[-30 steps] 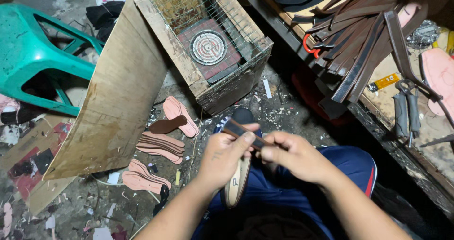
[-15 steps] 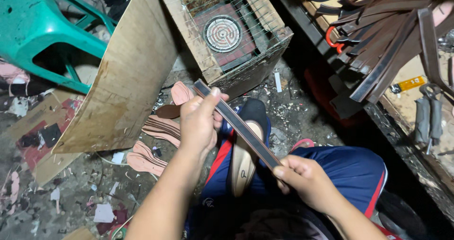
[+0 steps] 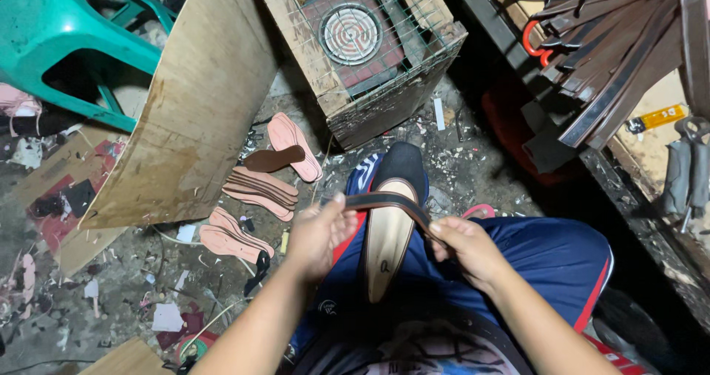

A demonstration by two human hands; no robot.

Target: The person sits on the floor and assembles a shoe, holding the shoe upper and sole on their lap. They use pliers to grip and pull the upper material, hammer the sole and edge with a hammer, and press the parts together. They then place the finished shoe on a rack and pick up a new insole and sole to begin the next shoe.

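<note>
I see both hands low in the middle of the frame, over a lap in blue shorts [image 3: 547,257]. My left hand [image 3: 318,234] is closed around one end of a dark leather strap [image 3: 388,200], thumb and fingers pinching it. My right hand [image 3: 466,245] grips the other end, fingers curled shut on it. The strap arches between the two hands and crosses over the top of a shoe sole [image 3: 388,238], a tan insole with a black toe part, which stands lengthwise between the knees with its toe pointing toward the top of the frame.

Left of the hands, on the littered floor [image 3: 133,271], lie pink insoles [image 3: 292,144] and a stacked pile of more of them [image 3: 259,190], with a dark brown one resting across the upper pair. A plywood board [image 3: 200,109] leans at upper left, beside a green plastic chair [image 3: 59,42]. At top centre stands a wooden box with a wire grille and a round electric coil heater [image 3: 350,33] inside. At upper right, a bundle of dark straps [image 3: 621,57] hangs over a workbench.
</note>
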